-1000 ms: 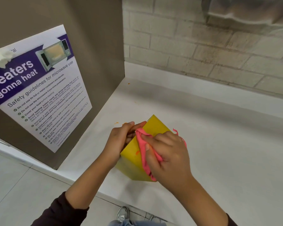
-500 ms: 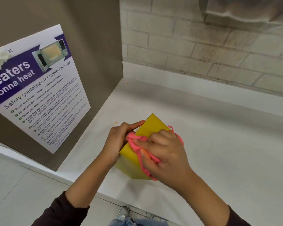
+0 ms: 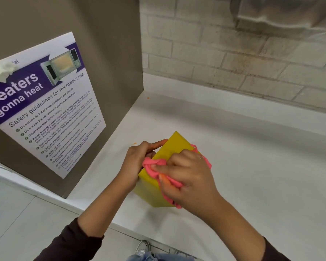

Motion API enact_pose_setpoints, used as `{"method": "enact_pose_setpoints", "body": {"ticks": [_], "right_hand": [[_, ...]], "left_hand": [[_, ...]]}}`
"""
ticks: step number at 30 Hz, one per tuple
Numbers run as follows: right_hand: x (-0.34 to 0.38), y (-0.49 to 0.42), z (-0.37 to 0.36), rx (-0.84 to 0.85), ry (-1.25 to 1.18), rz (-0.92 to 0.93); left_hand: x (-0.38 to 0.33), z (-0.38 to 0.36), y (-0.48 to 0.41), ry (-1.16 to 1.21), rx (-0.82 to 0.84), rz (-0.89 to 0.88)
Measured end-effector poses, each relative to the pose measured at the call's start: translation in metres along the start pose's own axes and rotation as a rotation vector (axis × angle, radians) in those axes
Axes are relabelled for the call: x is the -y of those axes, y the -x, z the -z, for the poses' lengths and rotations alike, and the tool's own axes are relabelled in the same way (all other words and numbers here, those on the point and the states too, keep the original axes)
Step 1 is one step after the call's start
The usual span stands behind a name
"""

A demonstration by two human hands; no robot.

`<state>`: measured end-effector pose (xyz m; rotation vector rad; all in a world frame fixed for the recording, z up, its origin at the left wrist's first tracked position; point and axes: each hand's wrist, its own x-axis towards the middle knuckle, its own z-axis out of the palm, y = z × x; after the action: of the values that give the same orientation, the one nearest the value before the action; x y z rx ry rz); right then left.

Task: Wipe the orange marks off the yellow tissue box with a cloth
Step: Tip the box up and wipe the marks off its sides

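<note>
**Wiping at mid-course, with the result hidden under the cloth**

Near the lower centre of the frame, the yellow tissue box (image 3: 169, 147) stands on the white table (image 3: 252, 166), one corner pointing toward the top of the picture. The left hand (image 3: 137, 161) steadies it from the left. Its fingers are curled against the box's left face, and the forefinger stretches out along the upper edge. The right hand (image 3: 186, 176) has fingers and thumb curled round a bunched pink cloth (image 3: 154, 166). It presses that wad onto the box's upper near edge and the face below it.

By my reading, the task is about halfway through. The yellow surfaces that show, the top toward the far corner and the lower part of the near face, look free of orange. A small orange tinge (image 3: 163, 178) sits right at the thumb, under the cloth's fold; I cannot tell whether it is a mark on the box or part of the thumb. The patch beneath the cloth and the faces turned away are hidden, so the box cannot be called clean. What is probably left is lifting the cloth to check and turning the box to see its other sides.

Two orange specks (image 3: 134, 143) lie on the table itself: one just left of the forefinger, one farther up near the foot of the brown panel (image 3: 105, 53). The task as worded does not cover them.
</note>
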<state>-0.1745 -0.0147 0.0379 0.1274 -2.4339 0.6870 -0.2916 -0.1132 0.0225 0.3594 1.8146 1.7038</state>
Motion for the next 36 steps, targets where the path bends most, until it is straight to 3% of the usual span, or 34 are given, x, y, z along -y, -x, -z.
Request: {"method": "enact_pose_setpoints", "body": {"ticks": [6,10,12,17,22,26,28,30,33,34,36], "right_hand": [[-0.025,0.013,0.026,0.16,-0.163,0.071],[-0.037,-0.005,0.031,-0.024,-0.183,-0.201],[-0.033,-0.012,0.024,-0.071,-0.143,-0.248],[-0.009,-0.008,0.009,0.007,-0.07,-0.114],[-0.008,0.014,0.015,0.152,-0.085,0.09],[-0.024,0.033,0.028,0.185,-0.113,0.09],[-0.038,0.046,0.035,0.129,-0.187,-0.045],[-0.047,0.06,0.036,-0.02,-0.299,-0.346],[-0.056,0.069,0.033,-0.367,-0.87,-0.945],[-0.055,0.068,0.032,-0.41,-1.059,-1.071],[-0.056,0.062,0.029,-0.443,-1.292,-1.137]], "left_hand": [[0.0,-0.002,-0.004,0.03,0.037,0.093],[0.0,-0.009,-0.006,0.012,0.018,0.136],[0.0,-0.01,-0.005,0.008,-0.006,0.124],[0.003,-0.006,-0.004,0.031,0.013,0.02],[0.005,-0.002,-0.008,0.005,0.047,0.026],[0.007,-0.003,-0.009,0.018,0.059,0.045],[0.007,-0.001,-0.01,0.035,0.02,0.042],[0.006,0.003,-0.009,0.059,-0.051,0.04],[0.005,0.006,-0.006,0.079,-0.112,0.031],[0.004,0.005,-0.005,0.075,-0.119,0.037],[-0.001,0.0,-0.003,0.077,-0.118,0.061]]}}
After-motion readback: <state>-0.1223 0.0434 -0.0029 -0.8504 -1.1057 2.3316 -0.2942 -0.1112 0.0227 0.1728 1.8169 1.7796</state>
